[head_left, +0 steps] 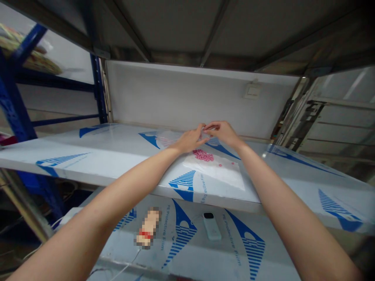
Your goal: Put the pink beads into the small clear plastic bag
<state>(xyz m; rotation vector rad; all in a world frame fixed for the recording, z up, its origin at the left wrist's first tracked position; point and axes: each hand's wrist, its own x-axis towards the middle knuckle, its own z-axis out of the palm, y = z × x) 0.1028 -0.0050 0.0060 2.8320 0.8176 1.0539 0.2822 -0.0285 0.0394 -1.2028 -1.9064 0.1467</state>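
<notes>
Both my arms reach forward over a white shelf covered in blue-printed protective film. My left hand and my right hand meet at the far end of a clear plastic bag that lies flat on the shelf. The fingertips of both hands pinch the bag's top edge. A cluster of small pink beads sits inside the bag just below my hands, with a few loose ones to the right.
A white back panel with a wall switch closes the shelf behind. Blue rack posts stand at the left. On the lower surface lie a small white device and a blurred-out object.
</notes>
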